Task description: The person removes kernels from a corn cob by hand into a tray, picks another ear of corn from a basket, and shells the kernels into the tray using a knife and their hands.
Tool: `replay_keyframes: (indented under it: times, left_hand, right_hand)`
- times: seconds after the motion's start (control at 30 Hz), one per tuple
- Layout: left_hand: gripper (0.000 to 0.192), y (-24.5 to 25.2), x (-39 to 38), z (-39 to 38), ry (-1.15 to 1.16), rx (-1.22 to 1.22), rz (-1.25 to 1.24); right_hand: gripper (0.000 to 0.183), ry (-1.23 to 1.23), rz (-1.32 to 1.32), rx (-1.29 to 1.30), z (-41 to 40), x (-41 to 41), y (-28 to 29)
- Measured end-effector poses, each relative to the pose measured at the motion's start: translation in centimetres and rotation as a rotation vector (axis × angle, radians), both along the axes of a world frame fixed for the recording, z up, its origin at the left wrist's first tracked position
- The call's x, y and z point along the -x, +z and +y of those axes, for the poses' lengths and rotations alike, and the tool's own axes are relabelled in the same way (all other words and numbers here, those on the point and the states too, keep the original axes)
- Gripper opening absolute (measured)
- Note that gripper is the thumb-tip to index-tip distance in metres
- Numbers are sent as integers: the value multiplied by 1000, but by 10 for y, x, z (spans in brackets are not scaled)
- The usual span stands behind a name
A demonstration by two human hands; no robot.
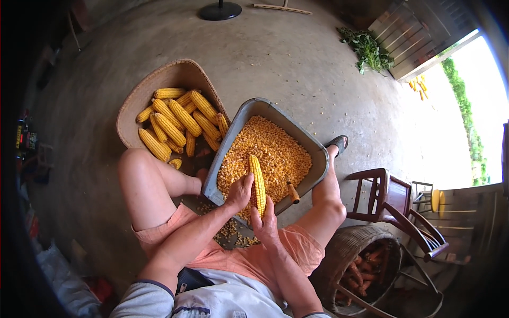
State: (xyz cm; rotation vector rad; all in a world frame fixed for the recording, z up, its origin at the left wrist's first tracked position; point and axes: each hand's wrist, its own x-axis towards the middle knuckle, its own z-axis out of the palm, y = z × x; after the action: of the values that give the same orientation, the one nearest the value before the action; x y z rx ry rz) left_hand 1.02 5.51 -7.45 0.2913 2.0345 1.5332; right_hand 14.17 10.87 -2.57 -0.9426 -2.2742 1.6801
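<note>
A yellow corn cob [258, 185] slants over a grey plastic tub [318, 149]. My left hand [240, 192] grips its left side, thumb along the cob. My right hand [265, 224] holds the lower end between thumb and fingers. Most kernels are still on the cob; a darker strip runs down its left edge. Loose corn kernels [270, 139] fill much of the tub. Among them, against the tub's right side, lies a tool with a wooden handle [293, 194], its metal tip partly hidden. Left of the tub, a woven basket [133, 107] holds several full corn cobs [185, 118].
My legs straddle the tub. Spilled kernels [246, 241] lie on the floor between them. To the right are a wooden chair [397, 194] and a wicker basket [358, 238] of reddish bare cobs [362, 274]. Leafy greens [368, 49] lie by the doorway; a round black base [220, 11] stands ahead.
</note>
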Motion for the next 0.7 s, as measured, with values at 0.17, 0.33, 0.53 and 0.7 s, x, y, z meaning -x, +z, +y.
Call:
replay_keyframes:
  times: [0.17,0.33,0.53,0.7]
  left_hand:
    - [49,-24,5,-8,-73,146,328]
    - [61,16,12,6,-9,-138,-87]
    - [53,-4,7,6,101,-35,51]
    - [40,-35,16,-2,12,130,509]
  right_hand:
    - [55,-8,-12,90,-2,1,10]
    - [54,-12,87,-155,-5,-10,-2]
    - [55,21,101,-176,-11,-13,-4]
    - [55,-27,61,164,-10,-8,-2]
